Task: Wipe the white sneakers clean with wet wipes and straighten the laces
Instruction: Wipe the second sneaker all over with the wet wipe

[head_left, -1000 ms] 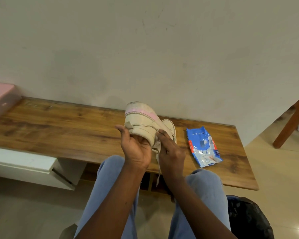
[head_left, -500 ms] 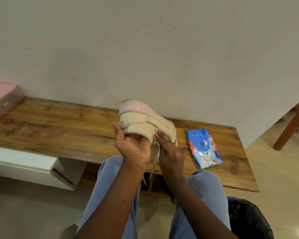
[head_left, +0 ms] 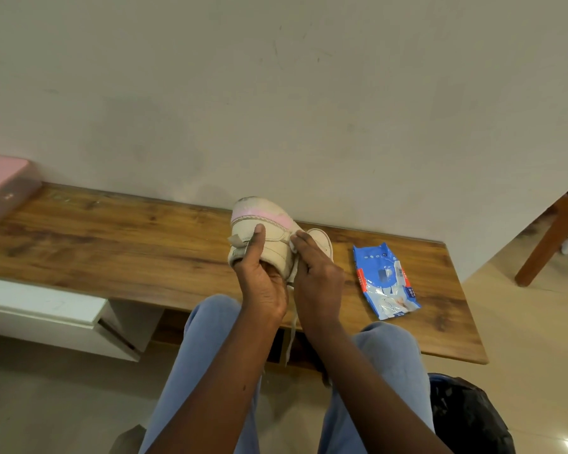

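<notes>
- My left hand [head_left: 263, 283] is clamped on the white sneaker [head_left: 263, 237], thumb laid across its side and fingers tucked inside the opening, holding it tipped on its side above the front part of the tabletop [head_left: 112, 244].
- The sneaker's sole, with its pink band, points toward twelve o'clock, at the wall.
- My right hand [head_left: 318, 273] is closed on a small wet wipe [head_left: 292, 247], fingertips pressing it against the sneaker's side at three o'clock of my left thumb.
- A loose lace [head_left: 291, 335] hangs down between my wrists toward six o'clock.
- The second sneaker [head_left: 322, 239] sits on the tabletop just behind my right hand.
- The blue wipes pack [head_left: 382, 283] lies flat on the tabletop at three o'clock of my hands, apart from them.
</notes>
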